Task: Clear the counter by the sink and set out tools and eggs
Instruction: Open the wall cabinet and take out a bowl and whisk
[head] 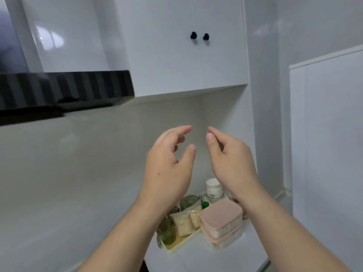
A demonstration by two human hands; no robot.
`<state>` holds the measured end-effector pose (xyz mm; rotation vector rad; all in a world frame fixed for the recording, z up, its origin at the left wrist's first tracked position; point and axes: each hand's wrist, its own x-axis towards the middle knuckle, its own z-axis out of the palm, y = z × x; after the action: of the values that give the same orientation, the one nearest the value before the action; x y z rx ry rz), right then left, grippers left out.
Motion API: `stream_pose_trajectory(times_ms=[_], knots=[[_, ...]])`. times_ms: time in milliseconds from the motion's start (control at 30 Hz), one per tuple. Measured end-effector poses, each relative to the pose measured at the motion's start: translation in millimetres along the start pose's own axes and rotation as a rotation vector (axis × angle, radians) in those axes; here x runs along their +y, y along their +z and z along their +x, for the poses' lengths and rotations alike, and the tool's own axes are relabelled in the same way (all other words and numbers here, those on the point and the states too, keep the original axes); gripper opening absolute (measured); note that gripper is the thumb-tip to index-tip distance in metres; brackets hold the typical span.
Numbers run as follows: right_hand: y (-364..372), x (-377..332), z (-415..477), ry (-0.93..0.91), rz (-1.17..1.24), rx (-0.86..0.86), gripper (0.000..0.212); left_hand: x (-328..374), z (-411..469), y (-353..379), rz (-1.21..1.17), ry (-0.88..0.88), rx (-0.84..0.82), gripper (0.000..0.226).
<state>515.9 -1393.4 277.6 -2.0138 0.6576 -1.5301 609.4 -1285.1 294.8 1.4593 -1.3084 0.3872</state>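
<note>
Both forearms rise from the bottom edge. Left hand [167,160]: fingers spread and relaxed, holding nothing. Right hand [229,156]: fingers loosely curled, thumb tip near forefinger tip, nothing visible between them.

Below the hands, in the desk [206,256] corner, is the clutter to clear:
- pink-lidded boxes [221,214]: 2, stacked. Probably stiff, light plastic; grip the lower box by its side walls to lift both.
- tray [182,242]: 1, holding 2 grain packets [184,222] (soft, will sag) and 1 oil bottle [169,230] (likely slippery; hold the body).
- glass jar [189,201]: 1, fragile.
- white-capped jar [213,188]: 1.
- green-capped bottle [205,204]: 1, mostly hidden.

No eggs or tools in view.

Farthest is the wall cabinet [176,55], closed, with 2 black knobs [193,35].
</note>
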Motion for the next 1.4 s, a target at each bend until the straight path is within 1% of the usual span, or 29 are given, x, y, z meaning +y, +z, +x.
stream_pose_trajectory(times_ms=[167, 267, 400, 500, 633, 733, 867, 967, 1000, 1033, 1067, 1133, 1267, 1400], knots=[[-29, -12, 55, -0.117, -0.025, 0.008, 0.04, 36, 52, 9, 0.118, 0.201, 0.009, 0.04], [-45, -20, 88, -0.17, -0.053, 0.017, 0.04, 54, 87, 11, 0.194, 0.258, 0.026, 0.041], [-66, -28, 132, -0.188, -0.069, -0.001, 0.041, 66, 135, 8, 0.291, 0.251, 0.037, 0.04], [-76, -27, 167, -0.18, -0.098, 0.026, 0.038, 68, 170, 12, 0.405, 0.255, 0.033, 0.041], [-77, -18, 210, -0.17, -0.182, 0.044, 0.035, 65, 205, 28, 0.596, 0.249, -0.032, 0.044], [-69, -10, 234, -0.197, -0.271, 0.018, 0.034, 60, 226, 46, 0.739, 0.241, -0.078, 0.045], [-54, -5, 259, -0.234, -0.34, -0.048, 0.032, 50, 264, 70, 0.933, 0.252, -0.096, 0.034], [-43, 4, 278, -0.239, -0.358, -0.08, 0.017, 50, 289, 80, 1.051, 0.228, -0.093, 0.018], [-39, 9, 283, -0.23, -0.339, -0.094, 0.026, 51, 296, 82, 1.079, 0.218, -0.097, 0.013], [-34, 14, 287, -0.212, -0.321, -0.114, 0.04, 51, 304, 85, 1.105, 0.219, -0.099, 0.013], [-30, 20, 290, -0.189, -0.311, -0.13, 0.051, 50, 309, 87, 1.117, 0.223, -0.099, 0.016], [-20, 30, 293, -0.154, -0.298, -0.162, 0.064, 44, 322, 89, 1.117, 0.239, -0.097, 0.027], [-2, 51, 308, -0.103, -0.254, -0.168, 0.068, 30, 347, 92, 1.166, 0.252, -0.137, 0.046], [10, 60, 327, -0.126, -0.238, -0.149, 0.067, 17, 372, 102, 1.226, 0.243, -0.151, 0.056]])
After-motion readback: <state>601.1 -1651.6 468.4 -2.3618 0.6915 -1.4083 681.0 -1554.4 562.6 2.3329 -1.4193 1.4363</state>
